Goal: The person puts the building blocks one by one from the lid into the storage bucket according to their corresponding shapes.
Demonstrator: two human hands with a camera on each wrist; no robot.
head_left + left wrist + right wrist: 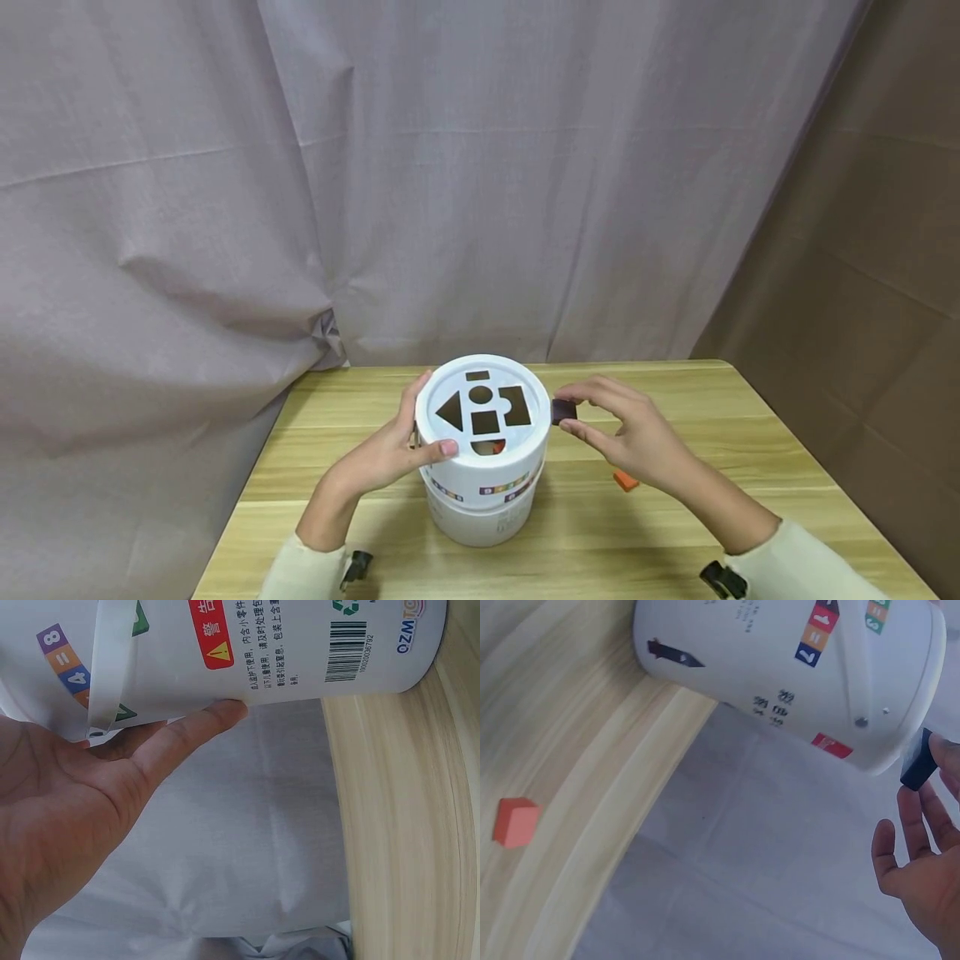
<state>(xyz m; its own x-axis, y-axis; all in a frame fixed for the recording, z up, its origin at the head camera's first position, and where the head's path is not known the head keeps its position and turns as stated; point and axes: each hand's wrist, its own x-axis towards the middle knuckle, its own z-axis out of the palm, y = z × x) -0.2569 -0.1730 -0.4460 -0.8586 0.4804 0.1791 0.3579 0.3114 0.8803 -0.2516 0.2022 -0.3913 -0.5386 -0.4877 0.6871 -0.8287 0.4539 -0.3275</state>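
Note:
A white shape-sorter bucket [480, 492] stands upright on the table, its lid [521, 442] cut with several holes: a triangle, a circle, a square and others. My left hand [390, 454] holds the bucket's left side near the top, thumb over the lid's rim and fingers along the wall, as the left wrist view shows. Between thumb and fingertips, my right hand [637, 425] pinches a dark block [564, 411] beside the lid's right rim. In the right wrist view the dark block [919, 760] is close to the rim; whether they touch I cannot tell.
An orange-red block [626, 481] lies on the wooden table [337, 467] right of the bucket, below my right hand. Something red shows through the lid's half-round hole. A grey curtain [480, 183] hangs behind the table, and brown cloth [862, 250] hangs at the right.

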